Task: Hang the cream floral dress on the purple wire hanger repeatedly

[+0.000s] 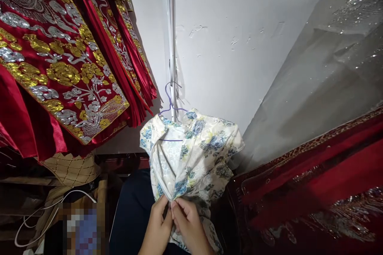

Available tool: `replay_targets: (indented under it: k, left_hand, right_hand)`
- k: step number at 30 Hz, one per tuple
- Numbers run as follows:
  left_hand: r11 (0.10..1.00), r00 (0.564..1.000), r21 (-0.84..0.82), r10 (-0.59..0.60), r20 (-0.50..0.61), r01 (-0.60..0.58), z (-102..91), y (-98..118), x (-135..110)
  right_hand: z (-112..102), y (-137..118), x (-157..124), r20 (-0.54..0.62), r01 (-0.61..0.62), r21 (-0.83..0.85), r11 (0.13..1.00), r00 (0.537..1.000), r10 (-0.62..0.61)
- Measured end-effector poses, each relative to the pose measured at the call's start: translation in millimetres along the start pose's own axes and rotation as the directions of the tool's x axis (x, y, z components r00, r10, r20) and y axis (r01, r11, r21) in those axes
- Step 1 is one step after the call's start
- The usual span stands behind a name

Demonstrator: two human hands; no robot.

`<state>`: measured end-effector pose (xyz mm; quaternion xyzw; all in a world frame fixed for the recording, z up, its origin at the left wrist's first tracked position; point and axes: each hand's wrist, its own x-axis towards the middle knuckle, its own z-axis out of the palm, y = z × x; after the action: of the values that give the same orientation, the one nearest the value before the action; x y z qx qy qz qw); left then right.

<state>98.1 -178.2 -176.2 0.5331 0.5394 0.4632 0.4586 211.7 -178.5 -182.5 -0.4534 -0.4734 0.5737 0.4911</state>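
Observation:
A cream dress with blue flowers [197, 147] hangs on a purple wire hanger [170, 101] hooked over a white pole [172, 40]. My left hand [157, 227] and my right hand [188, 225] meet at the bottom centre. Both pinch the dress's front opening edge where the two sides come together. The fingers of both hands are closed on the fabric.
Red robes with gold and silver embroidery [56, 59] hang at the upper left. More red embroidered cloth under clear plastic [314, 167] fills the right. A white wall [233, 28] is behind. A white cable [38, 215] and a quilted beige item [72, 169] lie at lower left.

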Motion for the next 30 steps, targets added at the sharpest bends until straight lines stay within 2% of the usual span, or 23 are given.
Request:
replay_targets:
  k: [3,6,9,11,13,15,17,19,20,22,25,27,28,29,30]
  left_hand:
    - [1.0,0.996,-0.018,0.009,0.091,-0.007,-7.0,1.7,12.0]
    - [0.998,0.984,-0.058,0.044,0.17,-0.035,-9.6,6.2,16.9]
    - [0.989,0.975,-0.133,0.084,0.205,-0.057,-5.1,9.1,16.8]
    - [0.984,0.974,-0.165,0.101,0.201,-0.068,-0.2,7.8,16.2]
    - [0.99,0.978,-0.103,0.113,0.176,-0.096,4.3,3.0,17.0]
    - [0.99,0.979,0.041,0.125,0.161,-0.133,7.9,-4.2,20.3]
    - [0.968,0.977,0.187,0.137,0.164,-0.167,11.0,-11.0,25.9]
    - [0.935,0.972,0.296,0.146,0.186,-0.197,13.3,-12.8,32.6]
    - [0.92,0.969,0.333,0.148,0.197,-0.208,13.6,-10.1,36.0]
    - [0.902,0.968,0.368,0.167,0.188,-0.227,11.6,5.2,42.2]
    - [0.903,0.948,0.288,0.31,0.075,-0.318,1.0,53.0,52.6]
    - [0.88,0.888,0.145,0.46,-0.024,-0.452,-7.7,94.3,62.1]
    - [0.846,0.838,0.093,0.533,-0.116,-0.525,-11.2,114.7,67.8]
    - [0.812,0.795,0.092,0.584,-0.167,-0.577,-13.8,133.6,74.0]
    - [0.777,0.76,0.135,0.63,-0.16,-0.615,-15.4,150.4,80.3]
  right_hand:
    - [-11.0,-15.8,15.9,0.047,-0.032,-0.049,0.998,0.998,0.034]
    - [-12.8,-18.2,16.7,0.066,-0.084,-0.026,0.996,0.994,0.086]
    - [-13.3,-21.9,16.5,0.094,-0.115,-0.012,0.993,0.989,0.116]
    - [-17.9,-37.8,27.8,0.11,-0.148,0.005,0.989,0.983,0.147]
    - [-26.3,-71.8,51.7,0.097,-0.158,0.056,0.986,0.984,0.152]
    - [-35.0,-122.4,82.0,0.048,-0.014,0.105,0.994,0.999,0.009]
    - [-38.4,-176.7,106.6,-0.039,0.123,0.153,0.981,0.992,-0.119]
    - [-33.3,-216.1,115.3,-0.054,0.222,0.141,0.965,0.975,-0.216]
    - [-28.4,-225.9,112.9,-0.037,0.257,0.113,0.96,0.966,-0.255]
    - [-17.6,-225.0,98.5,0.008,0.327,0.051,0.944,0.945,-0.328]
    - [-7.7,-196.5,74.0,0.031,0.348,-0.016,0.937,0.937,-0.348]
    - [-6.5,-182.9,66.9,0.017,0.327,-0.048,0.944,0.945,-0.327]
    - [-6.9,-181.1,66.5,0.01,0.332,-0.067,0.941,0.943,-0.332]
    - [-7.7,-182.5,67.7,0.006,0.349,-0.087,0.933,0.937,-0.35]
    - [-8.7,-186.0,70.1,0.003,0.373,-0.104,0.922,0.927,-0.374]
